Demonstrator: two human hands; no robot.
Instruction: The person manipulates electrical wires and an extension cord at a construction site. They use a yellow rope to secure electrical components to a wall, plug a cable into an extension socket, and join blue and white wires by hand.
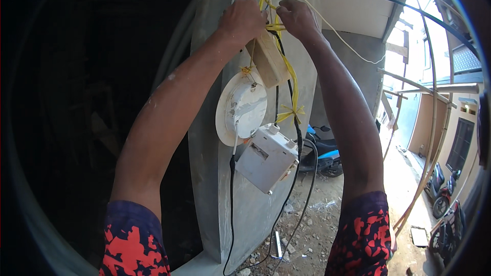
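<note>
By the right hand (296, 16), yellow plastic twine (277, 27) is pinched at nine o'clock; the left hand (244, 19), beyond it, is curled, its grip hidden. Presumably light, limp and slippery, the twine is best held near its wraps. At six o'clock, a beige oblong box (271, 64) is hung.

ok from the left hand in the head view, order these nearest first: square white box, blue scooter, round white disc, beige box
1. beige box, below the left hand
2. round white disc, lower down
3. square white box, below the disc
4. blue scooter, behind, to the right
</note>
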